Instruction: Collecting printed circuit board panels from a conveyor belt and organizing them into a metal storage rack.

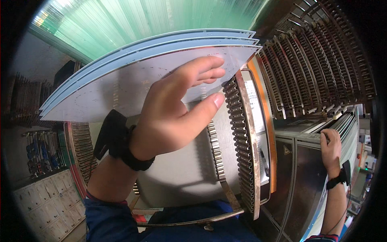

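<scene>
My left hand (177, 105) is open in the middle of the view, thumb held apart from the lightly bent fingers, with nothing visible between them. Just beyond it, several thin pale panels (133, 74) stand one behind another, tilted, with faint dark markings on the nearest face. They rest in a metal rack (246, 149) with toothed, slotted side rails. Far to the right, my right hand (331, 149) has its fingers curled at the edge of a row of upright thin sheets (347, 125). What its fingers grip is hidden. Each wrist wears a black strap with a small device.
A rusty slotted rack (314, 68) stands at upper right. Below it is a dark metal-framed cabinet (296, 157) with a warning label. Translucent green curtain strips (149, 18) hang behind the panels. At left are a pale block-patterned surface (48, 197) and blue-handled clamps or tools (44, 153).
</scene>
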